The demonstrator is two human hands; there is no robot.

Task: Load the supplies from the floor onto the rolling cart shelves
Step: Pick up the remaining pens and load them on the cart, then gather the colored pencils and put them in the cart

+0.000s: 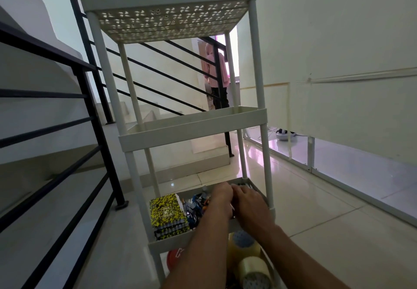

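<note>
Head view: left hand (222,195) and right hand (248,203) meet over the right side of the rolling cart's (194,128) third shelf (171,241), fingers (238,190) bent downward (any grip cannot be told). Yellow notebooks (168,209) and pens (194,205) lie alongside; tape rolls (252,266) sit on the shelf below.

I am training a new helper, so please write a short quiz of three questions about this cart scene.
1. True or false: the left hand and right hand are both over the shelf holding the yellow notebooks.
2. Where are the clear tape rolls? A) on the top tier B) below the notebooks C) on the stairs
3. Fill in: left of the cart runs a black ___.
Key: 1 true; 2 B; 3 railing.
</note>
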